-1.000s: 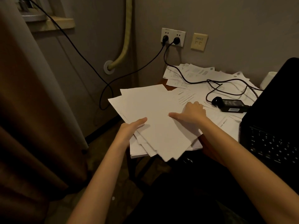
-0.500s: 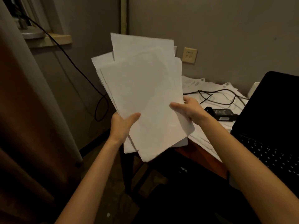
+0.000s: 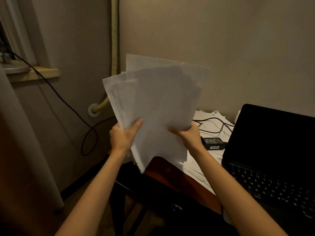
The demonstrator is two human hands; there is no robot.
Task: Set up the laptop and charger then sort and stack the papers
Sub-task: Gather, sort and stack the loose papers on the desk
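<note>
A loose sheaf of white papers (image 3: 158, 103) stands nearly upright in the air above the table's left end. My left hand (image 3: 123, 135) grips its lower left edge and my right hand (image 3: 188, 136) grips its lower right edge. The sheets are fanned and uneven. An open black laptop (image 3: 271, 150) sits at the right with a dark screen. Its black charger brick (image 3: 213, 143) lies just left of it on more papers (image 3: 196, 166), its cable (image 3: 213, 124) looping behind. The sheaf hides the wall sockets.
The reddish wooden table (image 3: 163, 172) has a bare front corner below the sheaf. A yellowish pipe (image 3: 114, 48) runs down the wall corner. A black cable (image 3: 71, 106) hangs from the window ledge (image 3: 34, 74) and loops by the floor. A curtain (image 3: 22, 150) fills the left.
Both hands lifted the sheaf off the table and tipped it upright a second ago. Since half a second ago it has shifted right, the right hand now gripping the lower edge more squarely.
</note>
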